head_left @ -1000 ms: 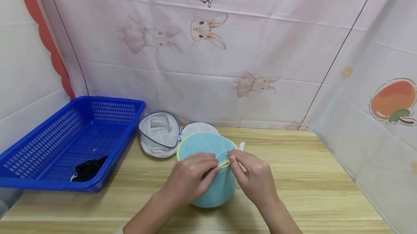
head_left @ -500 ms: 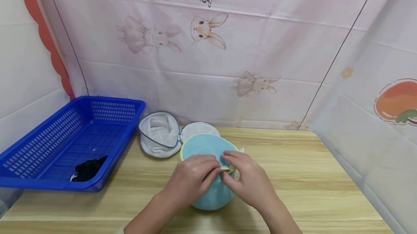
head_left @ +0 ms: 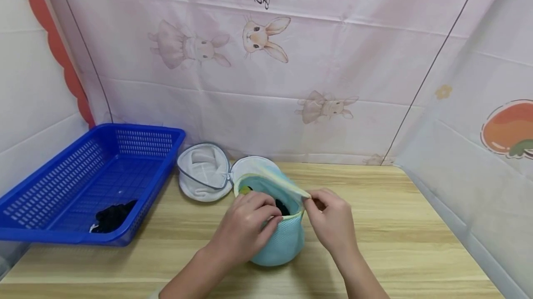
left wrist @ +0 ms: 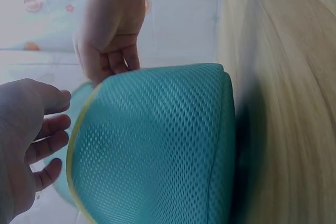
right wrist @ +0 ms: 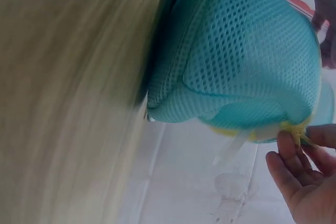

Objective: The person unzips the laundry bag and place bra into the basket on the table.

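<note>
A light-blue mesh laundry bag (head_left: 276, 243) with yellow zipper trim stands upright on the table, its round lid (head_left: 287, 183) partly lifted. Inside, something black (head_left: 282, 207) and a bit of yellow-green (head_left: 244, 190) show; the rest is hidden. My right hand (head_left: 331, 218) pinches the yellow zipped edge near the bag's right side, also seen in the right wrist view. At the rim's near left is my left hand (head_left: 243, 225). In the left wrist view, the left fingers (left wrist: 50, 145) are loosely bent, just off the yellow rim.
A blue plastic basket (head_left: 166, 174) stands at the left, with a black cloth item (head_left: 112, 218) in its near corner. Behind the bag lies an opened white mesh laundry bag (head_left: 204, 192) against the printed backdrop (head_left: 354, 141).
My right hand has moved along the rim to the left, then back right, and the lid has come up. The bag's mouth now gapes and the black contents show.
</note>
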A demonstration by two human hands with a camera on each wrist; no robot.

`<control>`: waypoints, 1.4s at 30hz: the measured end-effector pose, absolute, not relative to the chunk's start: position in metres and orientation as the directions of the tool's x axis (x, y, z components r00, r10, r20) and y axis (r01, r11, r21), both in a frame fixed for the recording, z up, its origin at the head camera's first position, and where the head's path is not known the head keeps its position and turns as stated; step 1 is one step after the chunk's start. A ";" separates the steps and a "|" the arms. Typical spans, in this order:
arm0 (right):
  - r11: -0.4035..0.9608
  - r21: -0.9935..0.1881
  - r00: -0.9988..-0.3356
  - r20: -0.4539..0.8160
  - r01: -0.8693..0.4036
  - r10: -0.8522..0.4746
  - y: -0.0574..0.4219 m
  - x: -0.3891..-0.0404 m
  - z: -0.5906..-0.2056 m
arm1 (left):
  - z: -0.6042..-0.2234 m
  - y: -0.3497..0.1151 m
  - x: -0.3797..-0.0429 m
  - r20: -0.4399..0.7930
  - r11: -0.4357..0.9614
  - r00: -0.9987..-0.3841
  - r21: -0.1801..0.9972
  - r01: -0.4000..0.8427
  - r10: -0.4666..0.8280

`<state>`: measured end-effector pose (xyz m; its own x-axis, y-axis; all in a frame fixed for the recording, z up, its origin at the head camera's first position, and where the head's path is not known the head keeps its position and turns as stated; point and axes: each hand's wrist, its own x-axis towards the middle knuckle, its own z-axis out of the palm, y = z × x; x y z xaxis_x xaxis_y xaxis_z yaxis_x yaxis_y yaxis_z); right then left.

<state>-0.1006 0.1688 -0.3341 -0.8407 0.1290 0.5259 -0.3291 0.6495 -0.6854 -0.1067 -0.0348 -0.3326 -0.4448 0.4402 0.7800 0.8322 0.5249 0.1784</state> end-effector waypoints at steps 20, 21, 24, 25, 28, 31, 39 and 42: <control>0.843 -0.536 -0.998 0.055 -0.051 -0.025 0.189 -0.106 -0.332 | -0.338 -0.046 -0.110 0.452 0.736 -0.756 0.268 0.622 0.474; 0.839 -0.541 -0.998 0.047 -0.057 -0.037 0.188 -0.106 -0.332 | -0.338 -0.047 -0.110 0.428 0.738 -0.766 0.276 0.616 0.479; 0.835 -0.545 -0.997 0.039 -0.077 -0.067 0.185 -0.105 -0.334 | -0.336 -0.050 -0.110 0.349 0.739 -0.786 0.288 0.609 0.511; 0.834 -0.544 -0.996 0.039 -0.087 -0.078 0.184 -0.104 -0.334 | -0.336 -0.052 -0.110 0.323 0.738 -0.789 0.290 0.609 0.523; 0.836 -0.538 -0.994 0.034 -0.107 -0.105 0.182 -0.103 -0.336 | -0.335 -0.054 -0.111 0.250 0.742 -0.794 0.285 0.607 0.554; 0.836 -0.535 -0.992 0.033 -0.118 -0.118 0.182 -0.103 -0.337 | -0.336 -0.053 -0.113 0.249 0.760 -0.806 0.270 0.591 0.538; 0.828 -0.530 -0.981 0.041 -0.182 -0.189 0.178 -0.101 -0.338 | -0.345 -0.060 -0.127 0.404 0.832 -0.818 0.203 0.516 0.409; 0.825 -0.529 -0.978 0.048 -0.197 -0.202 0.178 -0.100 -0.338 | -0.349 -0.063 -0.129 0.362 0.834 -0.832 0.208 0.511 0.419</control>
<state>-0.0995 0.1779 -0.3378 -0.9781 -0.2022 0.0485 -0.1969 0.8255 -0.5290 -0.1294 -0.0628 -0.3493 -0.8324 0.4194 0.3623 0.5108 0.8342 0.2080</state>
